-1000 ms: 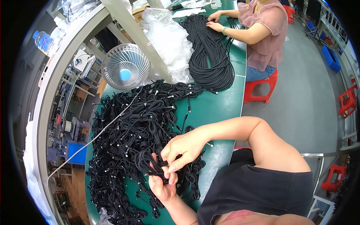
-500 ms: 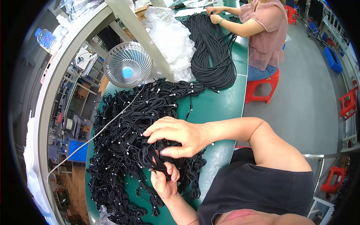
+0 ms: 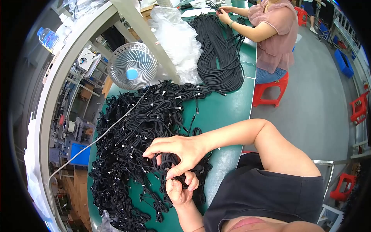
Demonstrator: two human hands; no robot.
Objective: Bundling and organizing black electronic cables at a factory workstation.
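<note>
A small coil of black cable (image 3: 168, 159) is held between my two hands, above a big heap of similar coils. My right hand (image 3: 181, 150) comes in from the right and curves over the coil, thumb on its near side and fingers around its far side. From below, my left hand (image 3: 181, 189) closes its bent fingers at the coil's lower end, where the cable is partly hidden. The heap of coiled black cables (image 3: 127, 143), with small silvery plugs, spreads left of and beyond my hands on the green table (image 3: 210, 116).
A white fan (image 3: 132, 65) stands beyond the heap, its grey cord crossing over the cables. Clear plastic bags (image 3: 176, 38) lie beside a shelf post (image 3: 150, 38). A co-worker (image 3: 270, 34) on a red stool (image 3: 272, 91) handles long black cables (image 3: 218, 58).
My right hand has moved down and closed around the coil. The left hand has shifted slightly right and down. The co-worker has lifted a bunch of cable ends.
</note>
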